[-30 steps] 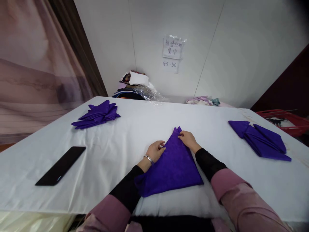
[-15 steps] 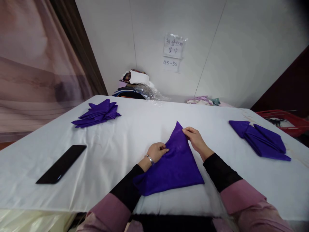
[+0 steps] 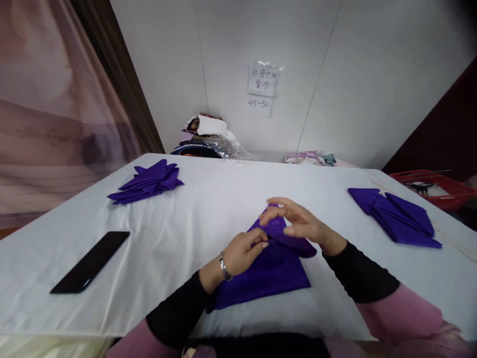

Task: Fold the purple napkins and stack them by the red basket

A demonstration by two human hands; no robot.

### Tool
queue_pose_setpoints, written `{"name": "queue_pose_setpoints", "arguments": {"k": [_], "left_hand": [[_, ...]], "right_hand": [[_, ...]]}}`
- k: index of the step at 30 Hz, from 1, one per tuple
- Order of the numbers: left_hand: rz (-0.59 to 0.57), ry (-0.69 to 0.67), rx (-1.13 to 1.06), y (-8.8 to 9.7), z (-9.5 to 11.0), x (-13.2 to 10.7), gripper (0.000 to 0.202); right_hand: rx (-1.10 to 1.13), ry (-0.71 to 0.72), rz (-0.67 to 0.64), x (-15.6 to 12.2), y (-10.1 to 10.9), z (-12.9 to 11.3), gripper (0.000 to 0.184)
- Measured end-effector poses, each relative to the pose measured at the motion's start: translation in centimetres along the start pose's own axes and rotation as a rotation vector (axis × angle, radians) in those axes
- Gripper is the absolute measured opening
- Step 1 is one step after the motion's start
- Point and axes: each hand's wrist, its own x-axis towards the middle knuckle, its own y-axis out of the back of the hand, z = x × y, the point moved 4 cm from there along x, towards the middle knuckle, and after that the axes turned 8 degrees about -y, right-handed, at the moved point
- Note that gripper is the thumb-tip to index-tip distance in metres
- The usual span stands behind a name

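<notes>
A purple cloth napkin (image 3: 274, 278) lies in front of me on the table, with an upper part (image 3: 294, 241) turned over toward the right. My left hand (image 3: 244, 251), a silver bracelet at its wrist, pinches the napkin near its middle with thumb and forefinger. Over the napkin's top corner is my right hand (image 3: 294, 221), its fingers spread and curved, apart from the thumb. The fingers partly cover that corner and the fold beneath. Whether they touch the cloth I cannot tell.
On the white-covered table (image 3: 208, 199) a folded purple napkin (image 3: 149, 181) lies far left and another folded napkin (image 3: 397, 216) at right. A black flat slab (image 3: 91, 261) lies at left. Piled cloths (image 3: 208, 132) stand behind, and a red basket (image 3: 439, 199) sits off the right side.
The napkin's upper part has been turned over and now hangs to the right. My right hand has let go of the edge and spread its fingers; my left hand has shifted slightly right and nearer.
</notes>
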Motion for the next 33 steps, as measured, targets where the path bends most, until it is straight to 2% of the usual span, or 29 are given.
{"name": "queue_pose_setpoints", "arguments": {"k": [2, 5, 10, 15, 20, 23, 26, 29, 30, 33], "left_hand": [[-0.015, -0.036, 0.099, 0.9, 1.3, -0.3, 0.015], [0.000, -0.002, 0.080, 2.1, 2.0, -1.1, 0.016], [-0.041, 0.104, -0.122, 2.4, 2.1, -2.1, 0.017], [0.000, 0.174, -0.305, 3.5, 3.6, -2.0, 0.020], [0.127, 0.195, -0.313, 7.5, 5.1, -1.1, 0.022], [0.256, 0.130, -0.128, 11.1, 5.4, -0.2, 0.023], [0.275, 0.080, 0.237, 14.2, 5.1, 1.6, 0.023], [0.190, 0.103, 0.577, 16.1, 4.3, 4.7, 0.025], [0.165, 0.117, 0.642, 16.7, 4.0, 5.9, 0.027], [0.084, 0.089, 0.799, 18.0, 4.7, 9.7, 0.042]], "right_hand": [[-0.100, -0.081, -0.161, 0.0, -1.4, -0.2, 0.053], [-0.125, -0.157, -0.232, -0.5, -2.6, 0.7, 0.044], [-0.095, -0.272, -0.149, -1.9, -3.1, 2.6, 0.038], [-0.068, -0.239, -0.014, -2.2, -1.5, 1.8, 0.036], [-0.360, -0.186, 0.053, -2.4, 0.6, 0.6, 0.043], [-0.653, -0.170, 0.009, -2.2, 1.4, 0.3, 0.038], [-0.991, -0.250, 0.022, -0.9, 3.7, 0.7, 0.022], [-1.192, -0.359, 0.185, 1.2, 8.4, 0.5, 0.018], [-1.192, -0.337, 0.270, 2.0, 10.3, -0.1, 0.015], [-1.081, -0.080, 0.579, 4.1, 15.8, -4.0, 0.005]]}}
